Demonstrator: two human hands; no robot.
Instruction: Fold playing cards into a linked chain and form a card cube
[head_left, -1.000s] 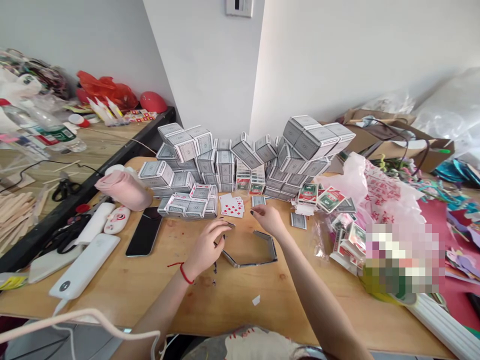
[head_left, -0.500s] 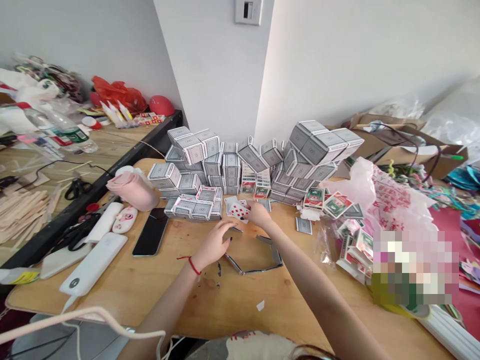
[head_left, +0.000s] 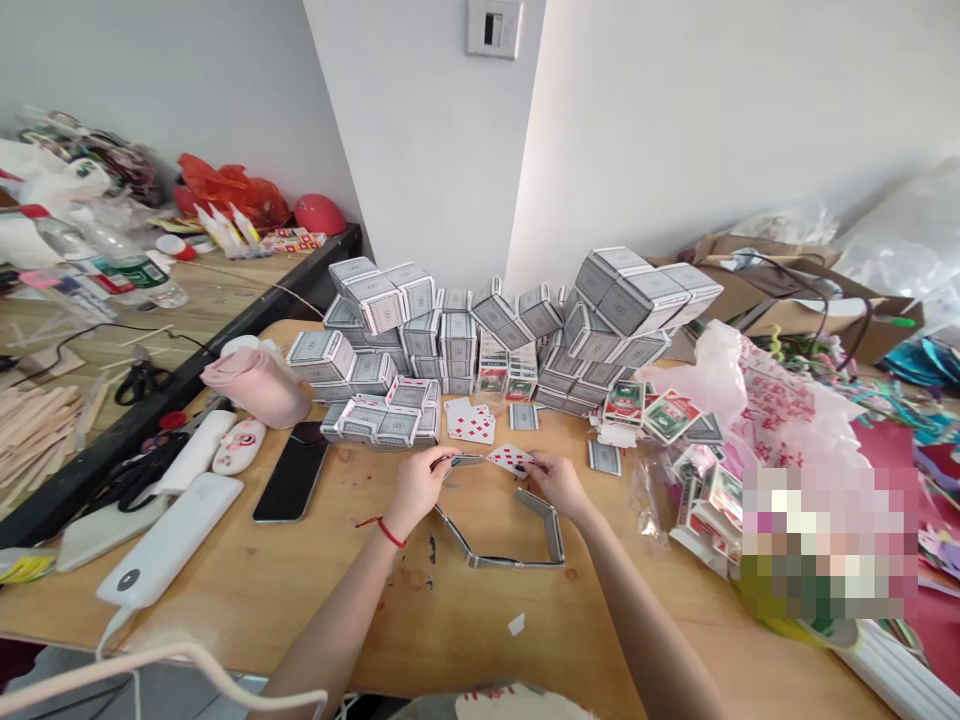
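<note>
A wooden surface (head_left: 450, 650) spreads below everything, and along its far side stand blocks built from grey-backed playing cards: a stepped left cluster (head_left: 382, 305) and a right cluster (head_left: 626, 290), with lower blocks between them. Beside the right cluster, a crumpled plastic bag (head_left: 784, 385) with red print sprawls at the right. At the left lies a white power bank (head_left: 171, 540), a cable plugged into its near end. Near the middle of the surface, between the two forearms, an angular hoop of folded cards (head_left: 553, 530) stands on edge, with a gap on its far side. A pink roll (head_left: 259, 385) rests at the left, just beyond a dark phone (head_left: 291, 475). The left hand (head_left: 418, 488) is closed at the fingertips, pinching a narrow card strip (head_left: 466, 460) seen almost edge-on; whether that strip joins the hoop cannot be told. The right hand (head_left: 559, 485) pinches the right end of a face-up card (head_left: 510, 458) with red pips, its other end close to the strip, above the hoop's far side. Beyond the hands, a few loose face-up cards (head_left: 472, 424) overlap on the surface, beside a single face-down card (head_left: 523, 417). A small white scrap (head_left: 517, 624) lies on the near side of the hoop.
</note>
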